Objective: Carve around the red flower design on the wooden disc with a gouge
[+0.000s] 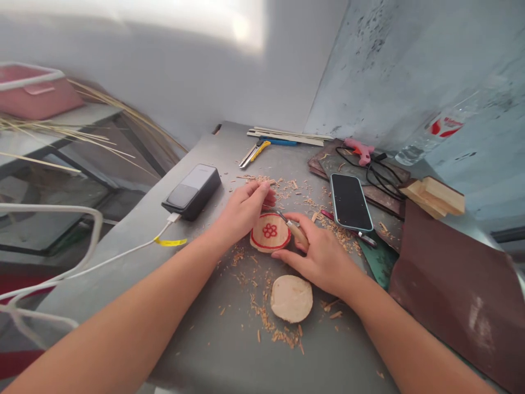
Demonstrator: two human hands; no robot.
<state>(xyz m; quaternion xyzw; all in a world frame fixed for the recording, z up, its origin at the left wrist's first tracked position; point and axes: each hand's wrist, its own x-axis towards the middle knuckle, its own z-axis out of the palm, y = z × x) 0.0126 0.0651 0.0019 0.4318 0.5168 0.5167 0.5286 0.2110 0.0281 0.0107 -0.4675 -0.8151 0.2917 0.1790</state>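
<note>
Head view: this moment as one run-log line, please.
left hand: at edge of flower-marked disc | right hand: holding wooden-handled tool | nearby: plain disc, wood shavings, phone

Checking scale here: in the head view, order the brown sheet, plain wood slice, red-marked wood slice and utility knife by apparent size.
1. Brown sheet
2. Plain wood slice and red-marked wood slice, unranked: they look close, and the plain one is nearer the camera
3. Utility knife
</note>
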